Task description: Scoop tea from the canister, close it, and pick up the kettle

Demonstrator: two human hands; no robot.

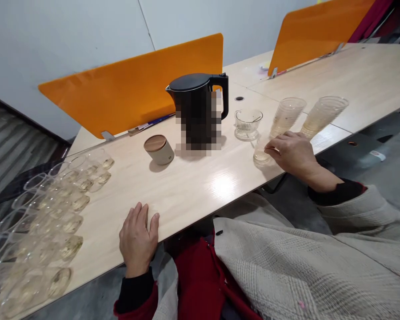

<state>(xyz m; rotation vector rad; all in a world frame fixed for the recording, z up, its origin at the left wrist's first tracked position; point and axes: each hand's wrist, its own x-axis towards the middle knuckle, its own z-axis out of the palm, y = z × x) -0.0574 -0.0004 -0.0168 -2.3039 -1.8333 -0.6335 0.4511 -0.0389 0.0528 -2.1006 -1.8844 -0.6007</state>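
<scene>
Standing beside the table (pixel 193 186), I note the person's right hand (pixel 291 153) resting on a small clear cup (pixel 260 155) near the table's front edge. Its fingers (pixel 274 150) curl over the cup's rim and side; the hold looks loose rather than a firm clamp, and I cannot tell whether the cup is lifted or still standing. A little pale liquid seems to sit in its bottom.

The left hand (pixel 137 238) lies flat on the table edge, palm down, fingers spread, holding nothing.

Just behind the small cup stand two stacks of clear cups (pixel 286 116), tilted in this view, with a second stack (pixel 323 114) just beside the first. A ribbed glass bowl (pixel 247 123) with what may be a spoon in it sits to their left. A black kettle (pixel 198 109) stands near the middle, lid closed, and a white jar with a wooden lid (pixel 158 149) is beside it. Rows of clear cups (pixel 46 222), each with pale liquid, fill the left end. Orange dividers (pixel 133 89) run along the back.

In my judgement, the step in hand is taking up a single cup near the stacks. The next move calls for a surer grip around the thin wall, kept upright so that nothing spills.
</scene>
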